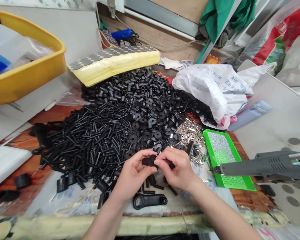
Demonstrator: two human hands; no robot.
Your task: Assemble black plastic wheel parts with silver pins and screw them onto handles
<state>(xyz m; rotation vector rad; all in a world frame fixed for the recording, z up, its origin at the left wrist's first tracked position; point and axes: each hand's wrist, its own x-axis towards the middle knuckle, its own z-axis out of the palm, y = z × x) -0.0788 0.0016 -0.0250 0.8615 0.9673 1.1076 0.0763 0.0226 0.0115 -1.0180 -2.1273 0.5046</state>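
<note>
My left hand [133, 175] and my right hand [176, 168] meet above the front of the heap, both pinching a small black plastic part [148, 161]. Its shape is partly hidden by my fingers. Just behind my hands spreads a large pile of black plastic parts [120, 123]: ribbed rods at the left, round discs in the middle, short tubes at the back. A black lever-shaped piece [148, 201] lies on the work surface below my hands. Silver metal pieces [188, 131] lie at the pile's right edge.
A green tray [210, 156] holds silvery pieces, and a grey hot glue gun [267, 165] points at it from the right. Behind are a white plastic bag [212, 90], a sheet of round adhesive pads [113, 60] and a yellow tub [32, 71].
</note>
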